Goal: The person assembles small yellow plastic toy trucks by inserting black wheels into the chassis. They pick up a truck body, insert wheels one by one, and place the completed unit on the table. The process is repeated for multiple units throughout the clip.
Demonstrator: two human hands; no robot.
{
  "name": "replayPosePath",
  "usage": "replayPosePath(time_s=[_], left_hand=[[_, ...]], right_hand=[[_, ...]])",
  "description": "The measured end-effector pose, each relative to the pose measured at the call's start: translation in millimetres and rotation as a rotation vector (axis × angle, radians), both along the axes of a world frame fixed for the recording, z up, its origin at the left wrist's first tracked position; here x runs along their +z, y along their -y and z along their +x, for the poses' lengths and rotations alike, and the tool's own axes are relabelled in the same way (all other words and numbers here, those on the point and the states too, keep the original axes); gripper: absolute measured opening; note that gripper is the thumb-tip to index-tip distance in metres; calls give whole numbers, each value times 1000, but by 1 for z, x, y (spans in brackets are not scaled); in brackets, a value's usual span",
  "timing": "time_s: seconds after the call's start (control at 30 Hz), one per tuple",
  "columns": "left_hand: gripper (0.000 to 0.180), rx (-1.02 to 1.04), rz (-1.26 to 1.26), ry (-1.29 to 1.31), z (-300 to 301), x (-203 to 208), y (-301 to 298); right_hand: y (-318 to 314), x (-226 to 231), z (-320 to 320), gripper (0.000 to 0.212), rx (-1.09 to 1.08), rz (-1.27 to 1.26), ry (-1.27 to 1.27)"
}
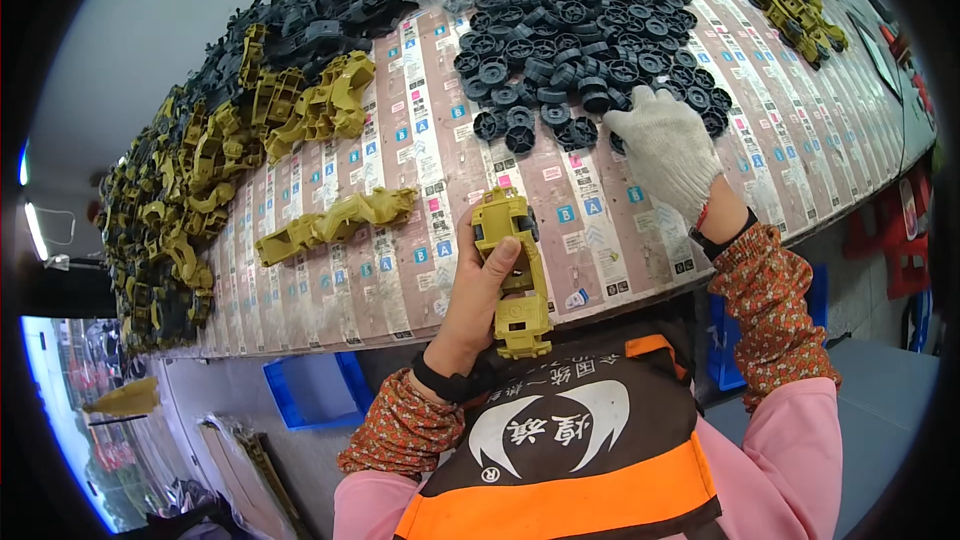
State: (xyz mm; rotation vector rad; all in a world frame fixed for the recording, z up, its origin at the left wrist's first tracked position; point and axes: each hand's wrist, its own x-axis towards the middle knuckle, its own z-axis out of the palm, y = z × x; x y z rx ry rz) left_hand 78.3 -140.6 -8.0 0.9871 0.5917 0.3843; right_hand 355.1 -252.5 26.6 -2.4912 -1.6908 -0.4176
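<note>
My bare left hand (478, 292) is closed around an olive-yellow plastic toy truck body (524, 320) near the table's front edge, thumb lying across its top. A dark wheel (532, 227) shows on the body's right side. My right hand (664, 145), in a white knit glove, is at the near right edge of a pile of black toy wheels (570, 50). Its fingers are curled down among the wheels, and the back of the glove hides what they grip.
A joined row of olive truck bodies (338, 225) lies left of my left hand. Heaped olive bodies (200, 170) and dark plastic parts (310, 20) line the left side. More olive bodies (790, 5) lie far right. Blue bins (318, 390) and red stools (905, 240) stand beyond the table edge.
</note>
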Motion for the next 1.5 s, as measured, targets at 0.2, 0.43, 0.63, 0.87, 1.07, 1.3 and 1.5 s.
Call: replayPosePath(time_s=[0.2, 0.43, 0.63, 0.87, 1.07, 1.3, 1.5], left_hand=[[48, 114, -118, 48, -2, 4, -1], [45, 203, -210, 115, -3, 0, -6], [47, 286, -125, 131, 4, 0, -4], [57, 399, 102, 123, 7, 0, -1], [76, 454, 287, 138, 5, 4, 3], [99, 519, 520, 251, 15, 18, 19], [99, 509, 861, 317, 9, 7, 23]], right_hand=[[6, 10, -17, 22, 94, 89, -79], [34, 15, -88, 18, 145, 204, -882], [39, 10, -144, 29, 120, 331, -1300], [43, 11, -152, 34, 154, 339, -1247], [47, 9, -157, 37, 133, 303, -1205], [46, 24, -156, 48, 170, 186, -1173], [39, 23, -155, 47, 189, 250, -1151]])
